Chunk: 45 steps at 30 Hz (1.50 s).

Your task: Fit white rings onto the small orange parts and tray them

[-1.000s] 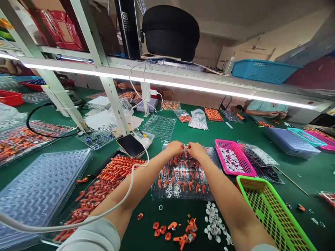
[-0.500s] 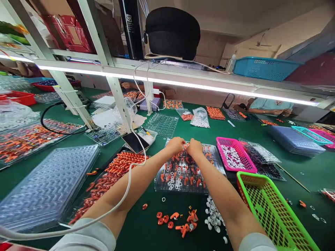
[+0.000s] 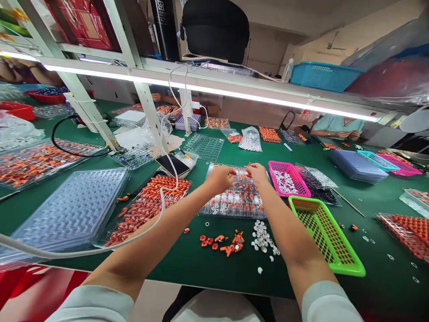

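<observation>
Both hands are over the far part of a clear tray that holds rows of orange parts and white rings. My left hand has its fingers pressed together at the tray's far left; what they hold, if anything, is too small to tell. To its right, my right hand pinches a small orange part above the tray's far edge. A gap separates the two hands. Loose orange parts and white caps lie on the green table in front of the tray.
Left of my arms are a tray of orange pieces and stacked clear trays. A pink basket and a green basket stand at the right. A white cable hangs across my left forearm. Another person's hands show at the far right.
The view has tilted down and shows more of the table's front edge. My hands have moved apart from each other, the right one shifting to the right.
</observation>
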{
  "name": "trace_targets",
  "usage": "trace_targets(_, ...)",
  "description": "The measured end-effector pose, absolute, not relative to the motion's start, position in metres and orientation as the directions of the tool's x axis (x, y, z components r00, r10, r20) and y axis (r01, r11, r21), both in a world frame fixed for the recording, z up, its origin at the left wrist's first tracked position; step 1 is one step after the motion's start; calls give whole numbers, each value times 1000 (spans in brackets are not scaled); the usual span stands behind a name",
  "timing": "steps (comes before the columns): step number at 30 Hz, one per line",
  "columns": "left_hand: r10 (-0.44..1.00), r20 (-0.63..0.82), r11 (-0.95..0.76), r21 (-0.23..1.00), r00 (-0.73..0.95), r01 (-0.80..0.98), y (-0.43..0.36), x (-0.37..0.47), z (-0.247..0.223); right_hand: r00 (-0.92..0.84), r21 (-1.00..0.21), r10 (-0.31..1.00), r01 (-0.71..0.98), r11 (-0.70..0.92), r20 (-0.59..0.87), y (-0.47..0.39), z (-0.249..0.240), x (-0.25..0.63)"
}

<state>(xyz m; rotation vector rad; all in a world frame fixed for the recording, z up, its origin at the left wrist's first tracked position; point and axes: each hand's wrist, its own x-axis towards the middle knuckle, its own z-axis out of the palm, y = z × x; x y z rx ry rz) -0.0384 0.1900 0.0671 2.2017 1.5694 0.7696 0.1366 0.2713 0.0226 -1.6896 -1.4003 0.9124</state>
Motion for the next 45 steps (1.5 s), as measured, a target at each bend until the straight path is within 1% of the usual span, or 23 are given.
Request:
trace_targets(4,941,234,-338,631,245,698,130,-40,66,141,-937,989,337,-87,-41,234,30,150)
trace_targets(5,938,233,-347,656,258,670,112,-42,65,138,-946,990,317,-68,-25,220,32,154)
trace_targets(6,932,237,-359,710,274,606,95,-44,63,129,-954,992,297,-46,-8,203,33,158)
trace_targets(7,935,220,-343,755,278,558,78,-48,61,113,-960,994,278,-25,7,184,34,163)
trace_targets(10,953,71,-214,845,293,490,34,-60,49,29,-972,1000,236,4,11,114,29,176)
trace_targets(12,954,-8,-137,878,300,459,12,-65,38,-43,-980,999,201,-12,-21,66,19,182)
trace_targets(13,949,-43,-104,891,312,441,4,-65,31,-104,-991,994,131,-30,-44,45,12,183)
trace_targets(15,934,-70,-74,922,352,380,-8,-60,19,-191,-992,973,37,-122,-126,10,-2,182)
trace_targets(16,927,-66,-71,936,370,345,-12,-55,14,-200,-988,968,-3,-153,-150,-3,-9,180)
trace_targets(19,930,-57,-36,969,362,243,-16,-40,2,-189,-973,966,-114,-203,-179,-25,-22,170)
trace_targets(23,929,-109,98,994,352,49,-13,-23,-9,-59,-954,987,-253,-160,-150,-33,-32,156)
trace_targets(24,924,-123,131,991,362,3,-13,-21,-11,-29,-954,989,-262,-147,-144,-33,-34,154)
trace_targets(26,914,-157,195,979,373,-65,-12,-19,-15,-2,-966,992,-228,-122,-125,-34,-37,153)
trace_targets(29,889,-256,328,934,379,-139,-11,-17,-16,-25,-994,998,-95,-59,-57,-35,-38,156)
trace_targets(32,838,-378,480,854,393,-201,-6,-15,-15,-44,-997,996,19,78,77,-35,-38,158)
trace_targets(34,823,-421,527,815,380,-239,-4,-13,-16,-60,-980,982,81,184,180,-34,-40,158)
trace_targets(36,837,-429,519,818,338,-248,-4,-12,-17,-112,-948,952,115,295,283,-33,-43,160)
trace_targets(38,884,-381,436,881,270,-185,-6,-12,-17,-170,-924,922,105,368,348,-32,-45,163)
trace_targets(40,944,-245,263,963,223,-58,-9,-13,-15,-208,-929,917,73,363,341,-31,-45,166)
trace_targets(42,971,-84,71,995,224,65,-11,-14,-14,-230,-947,930,84,311,286,-29,-41,170)
trace_targets(43,973,-18,-7,994,228,108,-12,-15,-13,-237,-946,934,121,301,267,-27,-39,171)
trace_targets(45,970,77,-117,980,231,163,-13,-17,-14,-247,-913,930,242,329,270,-21,-33,171)
